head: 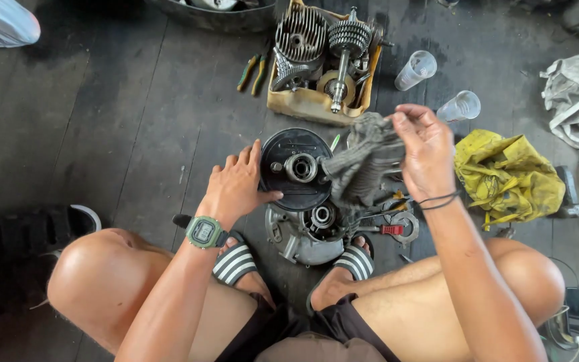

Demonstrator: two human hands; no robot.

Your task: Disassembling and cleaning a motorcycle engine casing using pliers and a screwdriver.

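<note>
Two cups; two pliers; one parts box; one yellow cloth; one grey rag; two sandals.

Person, seated: green digital wristwatch with grey face on left wrist; thin black band round right wrist; dark brown shorts below the watch; black-and-white striped slide sandals beside it; arms bare.

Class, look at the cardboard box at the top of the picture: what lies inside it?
Inside the cardboard box lie a finned metal cylinder, a gear shaft and other engine parts. Whatever sits beneath them is covered, so the box's bottom cannot be seen.
</note>
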